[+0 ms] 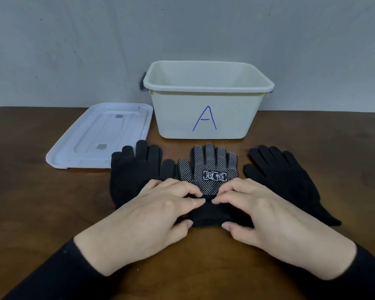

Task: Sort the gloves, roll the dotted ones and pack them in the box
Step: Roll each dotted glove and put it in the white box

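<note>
Dotted glove (pixel 208 167), flanked by plain black gloves (pixel 132 169), is at roll start: left hand (pixel 158 211) and right hand (pixel 260 211) pinch its cuff; box (pixel 206 113) holds nothing visible.

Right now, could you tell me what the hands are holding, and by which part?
Both the left hand and right hand pinch the dotted glove at its cuff end.

Both hands (pixel 206 210) pinch dotted glove (pixel 208 167) cuff; box (pixel 207 114) behind.

Staged test bench: bare wooden table (pixel 52 202), blank grey wall (pixel 95 40).
</note>
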The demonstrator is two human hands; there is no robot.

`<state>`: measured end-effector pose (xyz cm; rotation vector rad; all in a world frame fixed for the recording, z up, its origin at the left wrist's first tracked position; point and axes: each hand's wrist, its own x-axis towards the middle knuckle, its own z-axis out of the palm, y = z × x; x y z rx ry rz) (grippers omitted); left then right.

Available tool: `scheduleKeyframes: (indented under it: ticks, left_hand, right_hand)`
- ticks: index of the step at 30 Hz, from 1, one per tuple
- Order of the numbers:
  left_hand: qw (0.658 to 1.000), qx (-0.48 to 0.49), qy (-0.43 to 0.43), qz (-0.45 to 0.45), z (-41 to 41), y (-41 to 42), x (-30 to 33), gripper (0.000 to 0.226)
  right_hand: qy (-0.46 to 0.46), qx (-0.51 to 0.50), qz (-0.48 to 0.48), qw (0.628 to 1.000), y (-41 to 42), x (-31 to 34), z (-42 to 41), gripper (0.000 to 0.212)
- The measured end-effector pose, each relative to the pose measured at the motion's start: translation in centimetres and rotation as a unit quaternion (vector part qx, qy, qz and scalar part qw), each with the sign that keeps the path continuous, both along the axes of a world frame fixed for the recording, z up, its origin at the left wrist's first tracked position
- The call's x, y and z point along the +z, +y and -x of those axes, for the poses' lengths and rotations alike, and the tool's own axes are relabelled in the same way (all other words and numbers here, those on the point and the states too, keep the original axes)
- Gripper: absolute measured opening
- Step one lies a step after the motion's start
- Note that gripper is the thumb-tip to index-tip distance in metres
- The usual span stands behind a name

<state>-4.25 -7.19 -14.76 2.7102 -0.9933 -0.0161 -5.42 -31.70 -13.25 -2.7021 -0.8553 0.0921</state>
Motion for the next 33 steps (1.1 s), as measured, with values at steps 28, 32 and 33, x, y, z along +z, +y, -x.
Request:
scheduleKeyframes:
  ticks: [28,32,33]
  left_hand:
    - [0.955,0.188,0.060,0.223,0.3,-2.2,0.3,0.030]
    - [0.963,0.196,0.014,0.184,0.2,-2.6,0.2,0.035]
    - [0.967,0.197,-0.002,0.162,0.1,-2.6,0.2,0.036]
  right_hand:
    - [0.030,-0.171,-0.233,0.957,0.7,-0.9,-1.0,0.012]
    - [-0.003,-0.179,-0.206,0.962,1.0,-1.7,-1.5,0.025]
    - [-0.023,-0.173,-0.188,0.967,1.0,-1.8,-1.5,0.026]
